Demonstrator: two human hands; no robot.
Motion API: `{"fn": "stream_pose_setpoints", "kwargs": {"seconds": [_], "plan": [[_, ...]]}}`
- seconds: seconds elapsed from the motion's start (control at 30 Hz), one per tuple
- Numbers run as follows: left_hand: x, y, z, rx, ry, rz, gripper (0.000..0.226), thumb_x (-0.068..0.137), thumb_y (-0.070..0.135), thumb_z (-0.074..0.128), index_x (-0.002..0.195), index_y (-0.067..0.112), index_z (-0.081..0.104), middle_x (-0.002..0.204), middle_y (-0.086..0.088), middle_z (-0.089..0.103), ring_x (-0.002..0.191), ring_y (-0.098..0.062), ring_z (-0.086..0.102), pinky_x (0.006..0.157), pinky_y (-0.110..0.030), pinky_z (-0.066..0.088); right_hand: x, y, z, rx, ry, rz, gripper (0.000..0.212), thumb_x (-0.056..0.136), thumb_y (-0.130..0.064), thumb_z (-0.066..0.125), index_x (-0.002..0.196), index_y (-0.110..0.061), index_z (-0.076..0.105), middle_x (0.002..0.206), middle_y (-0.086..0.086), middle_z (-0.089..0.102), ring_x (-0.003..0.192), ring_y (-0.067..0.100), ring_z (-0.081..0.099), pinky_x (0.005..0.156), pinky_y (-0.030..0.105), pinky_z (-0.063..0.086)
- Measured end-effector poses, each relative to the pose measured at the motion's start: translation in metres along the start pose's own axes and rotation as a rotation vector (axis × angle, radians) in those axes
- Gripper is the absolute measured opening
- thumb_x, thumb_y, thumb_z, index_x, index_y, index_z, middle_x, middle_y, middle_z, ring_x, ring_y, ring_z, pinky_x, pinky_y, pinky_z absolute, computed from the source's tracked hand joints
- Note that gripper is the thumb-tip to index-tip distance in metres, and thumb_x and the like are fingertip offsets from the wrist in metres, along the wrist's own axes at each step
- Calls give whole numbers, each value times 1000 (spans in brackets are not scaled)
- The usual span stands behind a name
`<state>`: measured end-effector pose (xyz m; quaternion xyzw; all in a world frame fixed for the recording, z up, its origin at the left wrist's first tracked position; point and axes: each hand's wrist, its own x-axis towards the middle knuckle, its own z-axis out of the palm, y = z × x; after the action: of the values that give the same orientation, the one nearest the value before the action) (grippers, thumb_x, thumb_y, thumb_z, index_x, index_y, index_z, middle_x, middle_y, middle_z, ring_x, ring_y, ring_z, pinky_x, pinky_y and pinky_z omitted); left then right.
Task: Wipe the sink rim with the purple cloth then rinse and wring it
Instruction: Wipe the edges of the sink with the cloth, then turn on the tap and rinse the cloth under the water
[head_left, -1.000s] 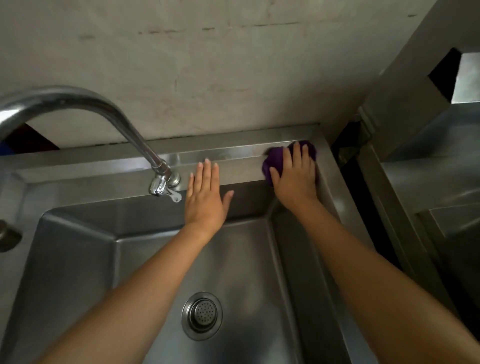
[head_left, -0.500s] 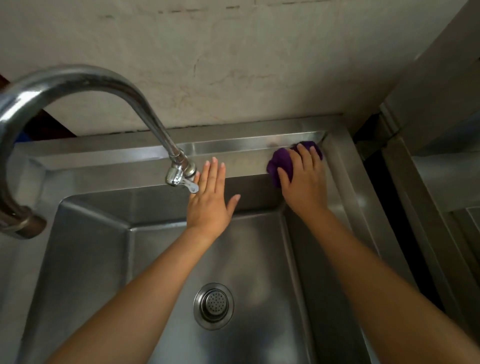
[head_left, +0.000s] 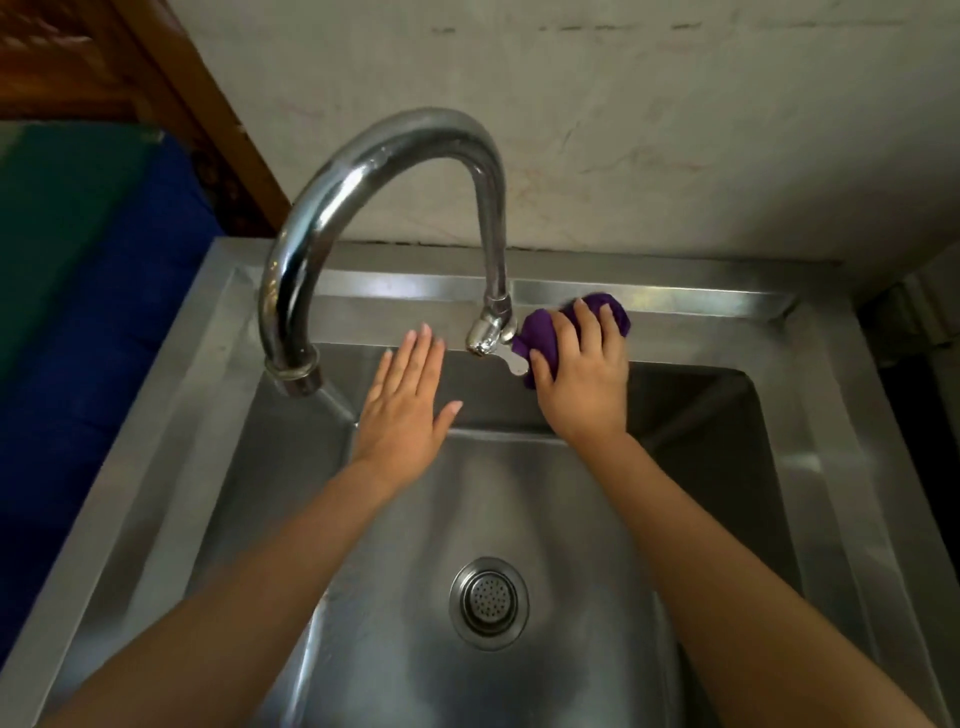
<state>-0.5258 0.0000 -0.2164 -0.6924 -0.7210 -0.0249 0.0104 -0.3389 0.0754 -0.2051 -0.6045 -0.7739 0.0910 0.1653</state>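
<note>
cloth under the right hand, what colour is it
Purple, plain; the cloth shows in the head view.

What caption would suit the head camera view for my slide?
Right hand presses a crumpled purple cloth on the steel sink's back rim beside the curved chrome tap; left hand open, empty.

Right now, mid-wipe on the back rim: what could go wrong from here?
1. The right hand presses the purple cloth right against the tap handle at the faucet base; the next stroke could snag there or knock the handle and start water.
2. The left hand is spread flat, holding nothing, near the back rim, in the cloth's likely path along it, so the hands may collide.
</note>
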Motion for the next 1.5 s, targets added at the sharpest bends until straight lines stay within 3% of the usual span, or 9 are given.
{"fn": "stream_pose_setpoints", "kwargs": {"seconds": [0.2, 0.47, 0.67, 0.77, 0.87, 1.0, 1.1, 1.27, 1.5], "plan": [[8, -14, -6, -69, -60, -30, 74, 95, 49, 33, 149, 15, -3, 159, -3, -6, 144, -15, -13, 119, -35, -6, 3, 16, -8, -76, -43, -149, 52, 92, -43, 40, 137, -17, 42, 146, 9, 41, 140, 32, 27, 117, 43, 18], [7, -10, -5, -113, -73, -55, 78, 94, 51, 33, 148, 13, -8, 158, -4, -12, 144, -16, -17, 117, -34, -13, -10, 41, -15, 49, 131, 223, 48, 92, -28, 50, 134, -8, 43, 147, 17, 38, 140, 37, 23, 116, 48, 19], [6, -9, 0, -119, -66, -78, 76, 95, 54, 25, 147, 13, -12, 157, -5, -18, 142, -16, -22, 116, -33, -15, -31, -11, 10, 142, 179, 110, 45, 87, -22, 55, 128, -4, 50, 141, 20, 45, 135, 43, 30, 112, 49, 24], [-7, 0, 0, -411, 21, -127, 70, 96, 44, 36, 149, 14, 2, 159, -5, -7, 146, -17, -10, 118, -33, -8, -51, -38, 16, 366, 156, 55, 43, 87, -18, 52, 126, 0, 50, 134, 20, 49, 125, 40, 38, 108, 40, 27], [-34, 25, -1, -1175, -98, -411, 57, 96, 41, 39, 147, 23, 22, 156, -4, 23, 141, -17, 26, 116, -38, 24, -77, -65, 18, 705, -18, 142, 44, 86, -25, 49, 122, -1, 53, 119, 18, 59, 106, 29, 50, 100, 32, 35], [-53, 27, -11, -1982, -394, -884, 57, 85, 65, 37, 107, 18, 62, 97, -5, 68, 83, -16, 65, 60, -27, 53, -99, -84, 18, 763, -384, 146, 50, 81, -35, 59, 125, -12, 53, 113, 14, 62, 103, 26, 54, 95, 37, 44], [-58, 9, -15, -2007, -418, -950, 38, 87, 41, 57, 111, 12, 61, 82, -8, 69, 62, -20, 68, 47, -28, 51, -97, -82, 1, 819, -601, 95, 48, 87, -27, 60, 132, -14, 47, 116, 2, 58, 104, 18, 54, 95, 26, 42], [-62, -8, -29, -2020, -375, -989, 32, 89, 12, 57, 120, 20, 59, 98, -5, 67, 85, -20, 64, 53, -27, 58, -46, -70, -38, 1054, -284, 604, 41, 98, -37, 39, 116, -5, 54, 110, 13, 63, 97, 27, 64, 75, 37, 54], [-70, -19, -38, -2220, -280, -825, 27, 92, 14, 51, 118, 19, 59, 117, -7, 62, 105, -24, 61, 67, -31, 59, 15, -80, -62, 542, -509, 473, 54, 91, -57, 38, 97, -8, 59, 72, 7, 62, 56, 17, 52, 54, 26, 45]]}}
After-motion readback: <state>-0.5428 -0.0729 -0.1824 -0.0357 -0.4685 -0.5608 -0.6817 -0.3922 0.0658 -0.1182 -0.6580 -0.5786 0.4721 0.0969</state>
